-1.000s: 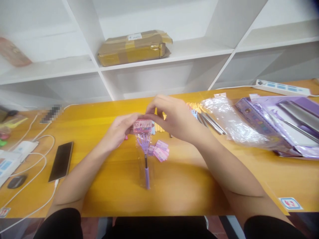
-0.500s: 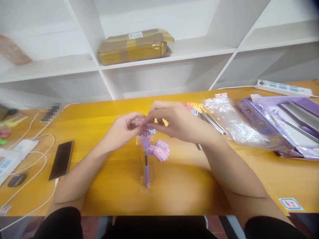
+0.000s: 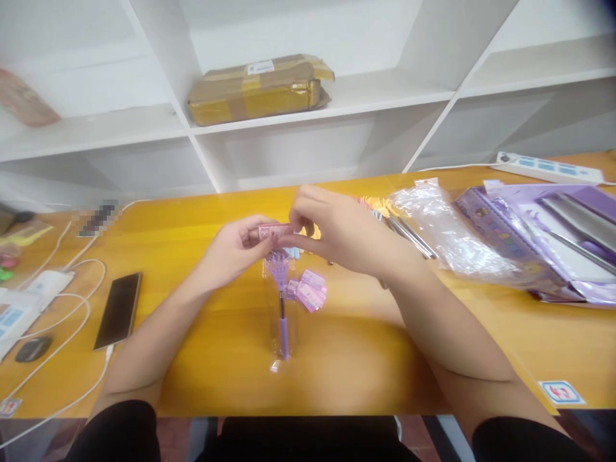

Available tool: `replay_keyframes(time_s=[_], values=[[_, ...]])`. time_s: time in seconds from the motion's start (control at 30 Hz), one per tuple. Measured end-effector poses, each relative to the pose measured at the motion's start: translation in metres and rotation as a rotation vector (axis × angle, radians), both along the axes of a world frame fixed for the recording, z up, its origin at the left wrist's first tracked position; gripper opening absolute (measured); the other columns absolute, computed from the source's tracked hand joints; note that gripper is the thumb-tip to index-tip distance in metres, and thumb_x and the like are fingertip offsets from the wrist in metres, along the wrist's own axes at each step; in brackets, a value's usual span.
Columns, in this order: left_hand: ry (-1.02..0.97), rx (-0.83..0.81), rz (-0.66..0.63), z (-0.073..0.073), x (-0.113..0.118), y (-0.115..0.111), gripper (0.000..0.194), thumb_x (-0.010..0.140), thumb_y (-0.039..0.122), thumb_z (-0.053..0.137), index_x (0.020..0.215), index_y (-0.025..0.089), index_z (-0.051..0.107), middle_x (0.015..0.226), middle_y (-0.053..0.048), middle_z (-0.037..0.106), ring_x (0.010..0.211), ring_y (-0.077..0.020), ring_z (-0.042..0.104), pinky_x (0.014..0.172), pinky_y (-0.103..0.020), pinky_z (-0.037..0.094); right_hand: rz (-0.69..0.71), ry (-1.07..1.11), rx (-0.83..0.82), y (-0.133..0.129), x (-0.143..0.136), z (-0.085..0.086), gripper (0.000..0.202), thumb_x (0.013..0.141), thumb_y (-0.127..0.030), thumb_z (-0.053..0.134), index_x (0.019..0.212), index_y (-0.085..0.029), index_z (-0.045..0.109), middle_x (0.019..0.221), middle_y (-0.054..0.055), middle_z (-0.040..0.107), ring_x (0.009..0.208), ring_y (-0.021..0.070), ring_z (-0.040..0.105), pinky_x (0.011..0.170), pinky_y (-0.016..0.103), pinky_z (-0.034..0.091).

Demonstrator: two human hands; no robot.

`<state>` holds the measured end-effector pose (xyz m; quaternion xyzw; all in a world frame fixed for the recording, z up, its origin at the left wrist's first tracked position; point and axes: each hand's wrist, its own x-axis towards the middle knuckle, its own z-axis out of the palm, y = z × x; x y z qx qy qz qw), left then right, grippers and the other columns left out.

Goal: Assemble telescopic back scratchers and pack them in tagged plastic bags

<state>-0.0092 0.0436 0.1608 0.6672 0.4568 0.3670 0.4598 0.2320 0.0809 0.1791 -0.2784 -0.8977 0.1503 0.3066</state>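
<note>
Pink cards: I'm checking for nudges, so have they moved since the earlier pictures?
No; judged against the table's front edge, the pink cards show no clear shift either way.

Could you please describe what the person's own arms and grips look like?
Black fabric sleeves end around the elbows, leaving both forearms bare. The left grip and right grip are ungloved, and no watch or bracelet shows.

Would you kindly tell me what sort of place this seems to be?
Probably an indoor workroom, perhaps a packing area: a long yellow-brown wooden table stands before white compartmented shelving, which holds a brown, tape-wrapped cardboard box, and crinkled clear plastic packaging lies on the tabletop.
</note>
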Motion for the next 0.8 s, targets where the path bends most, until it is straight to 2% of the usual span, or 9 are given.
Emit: replay_keyframes(time_s=[0.1,0.27,0.4,0.5,0.6,0.7,0.8], values=[[0.021,0.004,0.011,0.001,0.001,-0.001,0.039,0.096,0.047,0.078,0.122,0.018,0.077,0.11,-0.011,0.083,0.092,-0.0199,0.079,0.071,-0.023,0.059,-0.038,0.008,-0.114,0.004,-0.004,-0.005,0.033,0.099,-0.048,0.074,0.102,-0.022,0.055,0.095,0.002,0.067,0.075,0.0145,0.055,0.068,0.028,0.035],[0.026,0.015,0.016,0.003,0.003,-0.002,0.036,0.096,0.043,0.079,0.121,0.018,0.077,0.105,-0.009,0.082,0.088,-0.0178,0.078,0.069,-0.021,0.058,0.067,0.025,-0.3,0.015,-0.007,-0.013,0.031,0.102,-0.046,0.07,0.105,-0.023,0.05,0.088,-0.001,0.069,0.071,0.0131,0.058,0.066,0.027,0.037],[0.023,0.028,0.007,-0.002,0.002,-0.002,0.03,0.096,0.038,0.077,0.118,0.017,0.077,0.098,-0.008,0.082,0.084,-0.0175,0.078,0.069,-0.022,0.058,0.164,0.052,-0.327,0.02,-0.007,-0.016,0.028,0.103,-0.044,0.067,0.102,-0.022,0.051,0.085,-0.002,0.067,0.071,0.0119,0.057,0.065,0.026,0.037],[0.005,0.033,-0.008,-0.007,0.0,-0.002,0.03,0.095,0.033,0.076,0.12,0.017,0.078,0.101,-0.008,0.083,0.086,-0.0188,0.079,0.072,-0.024,0.06,0.215,0.056,-0.34,0.021,-0.007,-0.016,0.026,0.1,-0.04,0.069,0.101,-0.022,0.052,0.084,-0.003,0.066,0.072,0.0114,0.056,0.066,0.025,0.038],[0.02,0.036,-0.026,-0.009,-0.003,-0.002,0.03,0.092,0.027,0.076,0.12,0.016,0.079,0.101,-0.008,0.083,0.082,-0.0174,0.078,0.069,-0.023,0.058,0.25,0.047,-0.364,0.021,-0.008,-0.016,0.025,0.097,-0.037,0.072,0.101,-0.022,0.052,0.082,-0.004,0.065,0.07,0.0105,0.054,0.065,0.025,0.038],[0.045,0.034,-0.032,-0.007,-0.004,-0.001,0.032,0.091,0.024,0.075,0.121,0.017,0.078,0.098,-0.007,0.082,0.078,-0.0161,0.076,0.067,-0.022,0.056,0.264,0.037,-0.382,0.023,-0.007,-0.014,0.023,0.095,-0.032,0.071,0.105,-0.022,0.053,0.083,-0.003,0.067,0.07,0.0099,0.055,0.065,0.025,0.039],[0.068,0.033,-0.033,-0.004,-0.003,0.001,0.03,0.09,0.024,0.074,0.119,0.017,0.079,0.095,-0.005,0.081,0.074,-0.0135,0.072,0.063,-0.02,0.053,0.214,-0.031,-0.361,0.02,-0.002,-0.007,0.02,0.094,-0.023,0.069,0.11,-0.02,0.058,0.08,-0.004,0.068,0.066,0.0094,0.055,0.064,0.025,0.037]])
